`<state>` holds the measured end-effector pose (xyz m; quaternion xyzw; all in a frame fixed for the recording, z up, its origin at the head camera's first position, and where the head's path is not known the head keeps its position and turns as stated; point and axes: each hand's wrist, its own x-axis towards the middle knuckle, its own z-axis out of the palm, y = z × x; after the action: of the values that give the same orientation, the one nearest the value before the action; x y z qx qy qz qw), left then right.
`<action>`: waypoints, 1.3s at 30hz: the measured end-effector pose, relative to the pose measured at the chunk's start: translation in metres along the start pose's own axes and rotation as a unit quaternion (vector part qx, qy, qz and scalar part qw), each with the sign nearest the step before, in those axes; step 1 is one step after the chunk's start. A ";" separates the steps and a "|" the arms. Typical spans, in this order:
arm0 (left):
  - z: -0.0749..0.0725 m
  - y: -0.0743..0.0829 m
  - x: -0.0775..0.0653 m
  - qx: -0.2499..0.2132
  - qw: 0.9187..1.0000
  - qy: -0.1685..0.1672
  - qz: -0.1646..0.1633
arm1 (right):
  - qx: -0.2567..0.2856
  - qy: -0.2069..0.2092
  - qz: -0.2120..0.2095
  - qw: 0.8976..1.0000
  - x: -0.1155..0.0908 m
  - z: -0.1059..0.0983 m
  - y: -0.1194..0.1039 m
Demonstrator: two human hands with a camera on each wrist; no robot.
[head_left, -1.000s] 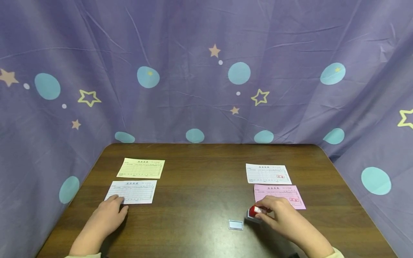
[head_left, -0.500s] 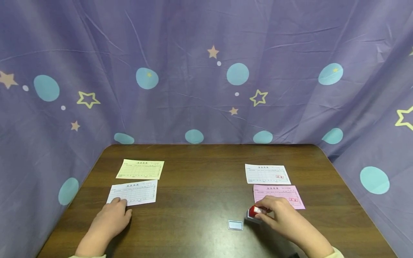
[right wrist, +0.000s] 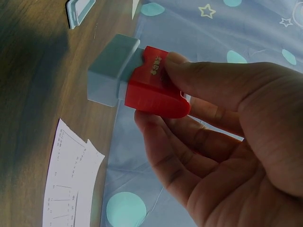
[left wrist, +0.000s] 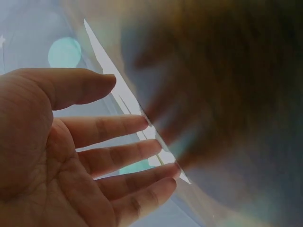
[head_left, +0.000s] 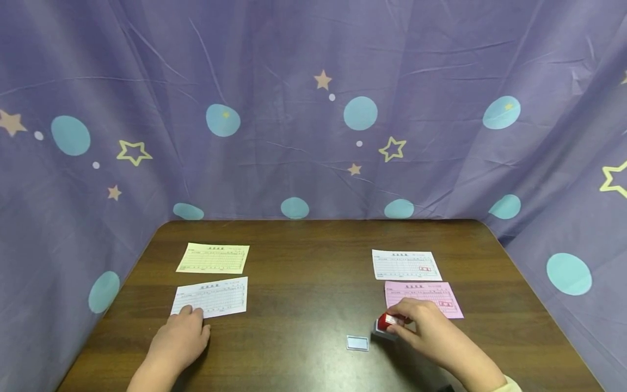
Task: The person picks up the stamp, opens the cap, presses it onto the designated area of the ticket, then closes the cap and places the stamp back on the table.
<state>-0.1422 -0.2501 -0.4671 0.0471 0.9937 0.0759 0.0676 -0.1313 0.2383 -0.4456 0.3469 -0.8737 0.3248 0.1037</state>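
Note:
My left hand rests its fingertips on the near edge of a white printed slip, which lies slightly turned on the table. In the left wrist view its fingers are nearly straight, reaching the slip's edge. Between thumb and fingers, my right hand pinches a self-inking stamp with a red grip and a grey base. That stamp is over the table, just in front of a pink slip bearing a red stamp mark. A small pale rectangular cap lies left of the stamp.
Behind the left white slip lies a yellow slip. On the right, another white slip with a red mark lies behind the pink one. A purple curtain with stars and dots surrounds the brown wooden table.
My left hand has slid the white slip to the right and a little nearer, turning it slightly. The right hand and the stamp have stayed in place.

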 end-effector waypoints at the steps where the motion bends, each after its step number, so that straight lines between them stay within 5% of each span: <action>1: 0.001 0.002 -0.001 0.002 1.000 0.004 0.003 | -0.001 0.000 -0.001 1.000 0.000 0.000 0.000; 39: 0.012 0.061 -0.006 0.023 0.998 0.049 0.045 | -0.007 -0.001 -0.005 1.000 0.001 0.000 0.000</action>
<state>-0.1296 -0.1886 -0.4685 0.0897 0.9941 0.0585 0.0143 -0.1321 0.2374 -0.4451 0.3504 -0.8745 0.3180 0.1069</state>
